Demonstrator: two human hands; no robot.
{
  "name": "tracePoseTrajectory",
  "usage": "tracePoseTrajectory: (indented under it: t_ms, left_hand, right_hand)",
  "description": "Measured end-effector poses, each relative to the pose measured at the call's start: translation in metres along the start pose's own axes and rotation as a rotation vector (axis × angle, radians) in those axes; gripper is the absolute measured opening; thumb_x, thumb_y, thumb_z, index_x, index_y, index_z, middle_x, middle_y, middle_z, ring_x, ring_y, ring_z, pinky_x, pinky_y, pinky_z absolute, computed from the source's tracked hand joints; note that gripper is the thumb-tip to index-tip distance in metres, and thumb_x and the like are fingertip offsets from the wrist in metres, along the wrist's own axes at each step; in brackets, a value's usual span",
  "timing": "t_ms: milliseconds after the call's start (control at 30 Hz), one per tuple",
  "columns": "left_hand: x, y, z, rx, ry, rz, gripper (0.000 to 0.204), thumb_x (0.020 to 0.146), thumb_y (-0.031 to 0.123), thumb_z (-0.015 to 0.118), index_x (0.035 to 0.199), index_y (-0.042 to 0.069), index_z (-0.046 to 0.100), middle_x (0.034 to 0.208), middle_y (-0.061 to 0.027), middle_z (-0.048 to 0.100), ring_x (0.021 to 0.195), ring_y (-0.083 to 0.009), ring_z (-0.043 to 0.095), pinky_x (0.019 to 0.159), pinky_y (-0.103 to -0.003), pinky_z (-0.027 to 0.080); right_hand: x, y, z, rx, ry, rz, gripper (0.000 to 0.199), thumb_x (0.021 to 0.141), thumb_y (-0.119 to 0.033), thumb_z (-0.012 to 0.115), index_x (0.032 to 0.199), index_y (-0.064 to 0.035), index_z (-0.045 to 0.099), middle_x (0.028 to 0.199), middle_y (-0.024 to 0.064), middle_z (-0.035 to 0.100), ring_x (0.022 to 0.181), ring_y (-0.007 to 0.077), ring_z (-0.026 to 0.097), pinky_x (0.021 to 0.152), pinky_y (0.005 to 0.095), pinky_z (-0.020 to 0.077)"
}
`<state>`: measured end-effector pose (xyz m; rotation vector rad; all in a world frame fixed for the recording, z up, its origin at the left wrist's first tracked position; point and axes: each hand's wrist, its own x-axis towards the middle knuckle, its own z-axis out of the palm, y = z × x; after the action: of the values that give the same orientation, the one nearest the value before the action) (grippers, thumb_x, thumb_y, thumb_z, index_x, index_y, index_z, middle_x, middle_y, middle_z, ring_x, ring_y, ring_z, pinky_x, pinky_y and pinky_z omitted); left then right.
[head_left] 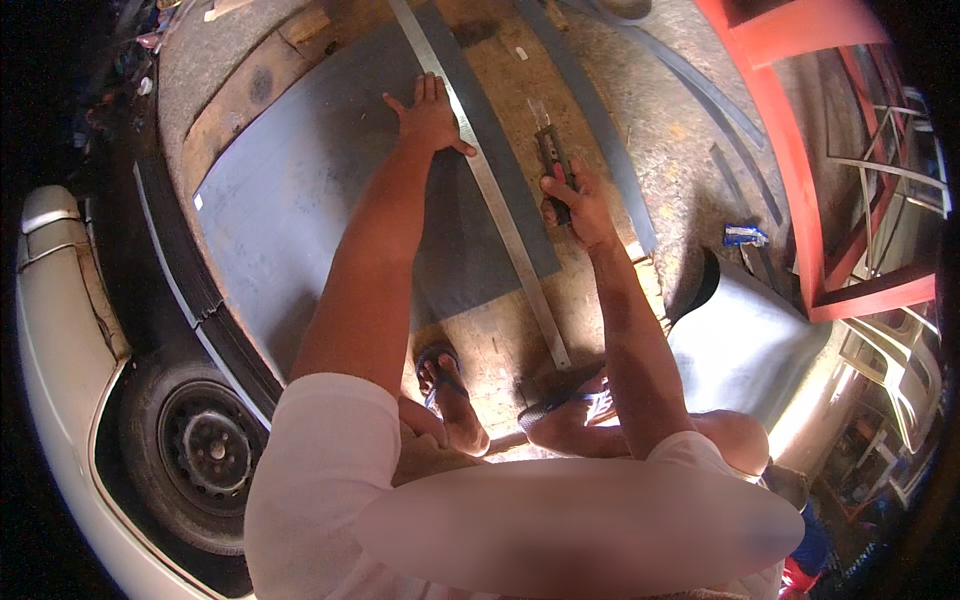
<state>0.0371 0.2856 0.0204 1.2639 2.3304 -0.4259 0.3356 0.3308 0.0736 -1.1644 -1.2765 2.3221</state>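
Note:
My left hand (430, 118) lies spread with its fingers apart, pressing on a long metal ruler (503, 212) and the dark grey sheet (330, 190) under it. The ruler runs lengthwise over the sheet near its right edge, and its near end sticks out past the sheet. In my right hand (578, 200) is a utility knife (553, 160), its blade pointing away from me. The knife is to the right of the sheet's edge, apart from the ruler. A wooden board (500, 75) lies beneath the sheet.
A narrow grey strip (600, 130) lies right of the sheet. Beyond it are cut strips (700, 85), a blue packet (744, 236) and a rolled grey sheet (745, 330). A red metal frame (785, 150) stands at the right, a car wheel (205, 452) at the left.

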Motion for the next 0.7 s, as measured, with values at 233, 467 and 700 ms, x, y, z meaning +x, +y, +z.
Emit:
tracePoseTrajectory:
  t_ms: [233, 467, 700]
  left_hand:
    - [-0.011, 0.003, -0.017, 0.045, -0.01, 0.005, 0.16, 0.046, 0.072, 0.091, 0.162, -0.004, 0.012, 0.172, -0.0185, 0.008, 0.16, -0.0325, 0.008, 0.111, -0.086, 0.01]
    - [-0.003, -0.004, -0.01, 0.017, -0.006, 0.041, 0.153, 0.052, 0.07, 0.09, 0.162, -0.003, 0.013, 0.172, -0.0205, 0.008, 0.16, -0.0358, 0.008, 0.11, -0.087, 0.013]
    - [0.01, -0.003, -0.013, -0.017, -0.036, 0.027, 0.151, 0.055, 0.068, 0.091, 0.163, 0.0, 0.011, 0.173, -0.0149, 0.008, 0.16, -0.0316, 0.009, 0.108, -0.087, 0.019]
  right_hand:
    - [0.069, -0.003, 0.046, -0.423, 0.064, -0.083, 0.029, 0.1, -0.024, 0.06, 0.117, -0.0002, 0.059, 0.1, 0.0205, 0.068, 0.079, 0.0351, 0.069, 0.065, 0.0464, 0.0528]
    - [0.227, -0.039, 0.131, -1.001, 0.112, -0.376, 0.048, 0.099, -0.029, 0.057, 0.128, 0.0092, 0.056, 0.117, 0.0395, 0.063, 0.111, 0.0535, 0.062, 0.096, 0.0572, 0.0499]
    - [0.338, -0.048, 0.161, -1.195, 0.072, -0.416, 0.05, 0.103, -0.033, 0.049, 0.115, 0.0126, 0.065, 0.106, 0.0371, 0.068, 0.104, 0.0536, 0.066, 0.095, 0.0559, 0.053]
